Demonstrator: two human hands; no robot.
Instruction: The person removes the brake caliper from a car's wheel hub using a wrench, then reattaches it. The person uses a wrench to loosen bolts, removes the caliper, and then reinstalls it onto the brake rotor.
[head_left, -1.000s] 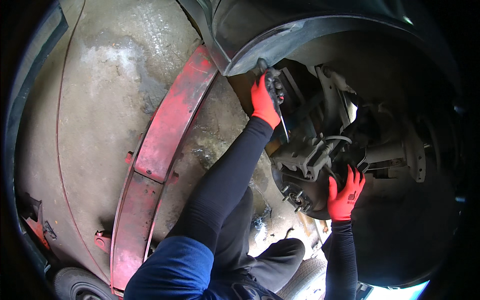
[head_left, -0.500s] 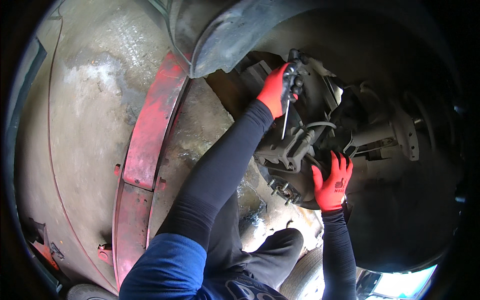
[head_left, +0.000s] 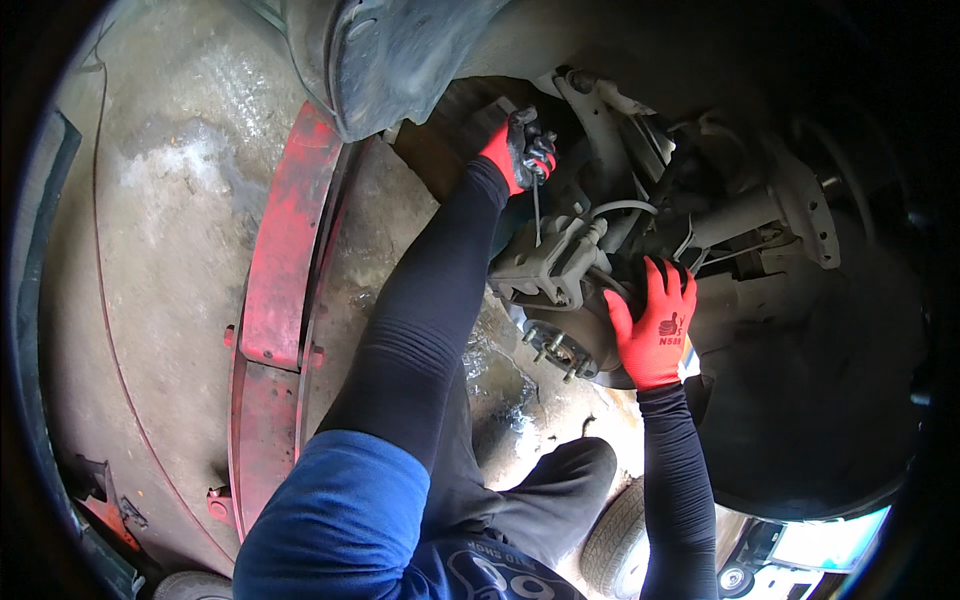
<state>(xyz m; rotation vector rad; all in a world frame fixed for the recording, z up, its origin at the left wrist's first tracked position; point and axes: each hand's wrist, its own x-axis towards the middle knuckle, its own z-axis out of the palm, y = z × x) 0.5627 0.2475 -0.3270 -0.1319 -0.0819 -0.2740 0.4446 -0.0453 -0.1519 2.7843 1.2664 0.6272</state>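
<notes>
My left hand (head_left: pixel 521 150), in a red and black glove, is closed around the upper end of a slim metal-shafted tool (head_left: pixel 537 212). Its kind is hidden by my fingers. The shaft points down to the grey brake caliper (head_left: pixel 550 265), close to or touching its upper edge; I cannot tell which. My right hand (head_left: pixel 655 328), gloved alike, lies with fingers spread on the near right side of the brake assembly, its fingertips against dark parts behind the caliper. Below the caliper shows a wheel hub (head_left: pixel 560 350) with several bare studs.
A dark wheel-arch liner (head_left: pixel 800 420) surrounds the right side. Suspension arms and a pale shaft (head_left: pixel 740 218) run behind the brake. A red steel lift arm (head_left: pixel 285 250) stands left on the concrete floor (head_left: pixel 170 300). A loose tyre (head_left: pixel 615 540) sits near my knee.
My left hand has swung left relative to the caliper with the tool in it, and the shaft leans the other way. The view has shifted a little; my right hand stays against the brake assembly.
</notes>
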